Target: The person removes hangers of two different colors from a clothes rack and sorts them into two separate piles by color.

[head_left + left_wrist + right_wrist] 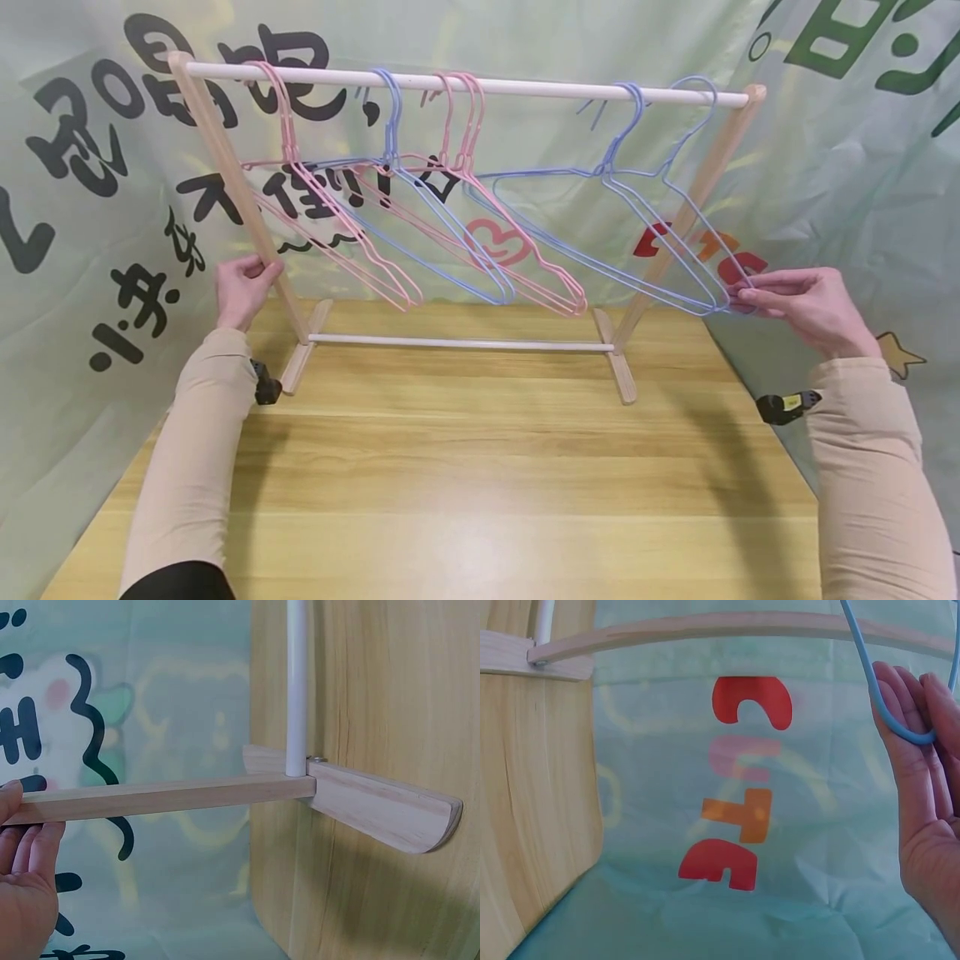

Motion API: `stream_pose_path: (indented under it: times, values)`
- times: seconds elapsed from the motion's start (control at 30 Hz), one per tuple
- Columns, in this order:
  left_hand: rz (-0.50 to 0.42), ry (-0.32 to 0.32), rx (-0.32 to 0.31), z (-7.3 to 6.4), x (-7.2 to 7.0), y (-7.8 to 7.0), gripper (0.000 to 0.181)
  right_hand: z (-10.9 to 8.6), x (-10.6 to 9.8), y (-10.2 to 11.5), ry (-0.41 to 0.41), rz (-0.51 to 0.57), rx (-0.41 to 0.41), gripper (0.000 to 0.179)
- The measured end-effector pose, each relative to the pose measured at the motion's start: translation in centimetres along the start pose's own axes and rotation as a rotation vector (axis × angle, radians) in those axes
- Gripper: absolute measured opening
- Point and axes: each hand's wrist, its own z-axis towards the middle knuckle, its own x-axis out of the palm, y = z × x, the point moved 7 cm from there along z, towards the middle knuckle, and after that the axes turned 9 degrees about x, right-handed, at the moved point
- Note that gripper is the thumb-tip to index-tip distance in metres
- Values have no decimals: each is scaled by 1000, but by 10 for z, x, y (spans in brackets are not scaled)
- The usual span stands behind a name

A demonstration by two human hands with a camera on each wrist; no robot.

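A small wooden clothes rack stands on the table with a white top rail [525,86]. My left hand [243,292] grips the left post [232,175] low down, thumb on one side and fingers on the other; the left wrist view shows the same hand [34,870] at its edge. On the far right, my right hand [813,308] pinches the lower corner of a blue hanger [693,79], whose hook is over the rail beside the right post [722,158]. The right wrist view shows the rounded wire end [907,736] between thumb and fingers.
Pink hangers [289,146] hang at the left, then blue hangers [392,137], more pink hangers [467,150] and other blue hangers [615,150]. A white lower bar [457,342] joins the feet [621,379]. Printed cloth [90,250] surrounds the wooden table [450,467].
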Motion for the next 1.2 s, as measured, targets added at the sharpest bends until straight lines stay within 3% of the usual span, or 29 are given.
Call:
stream_pose_path:
  times: [0.27,0.47,0.87,1.2]
  values:
    - [21,18,-7,1,1,1,43,0,4,-5,-5,6,-8,24]
    - [9,19,-16,2,2,2,44,-3,4,-7,26,69,-19,26]
    - [-9,13,-22,2,3,4,45,-24,-19,-5,-92,14,15,23]
    - [-25,6,-20,2,2,4,46,-32,-24,0,-90,69,-18,25]
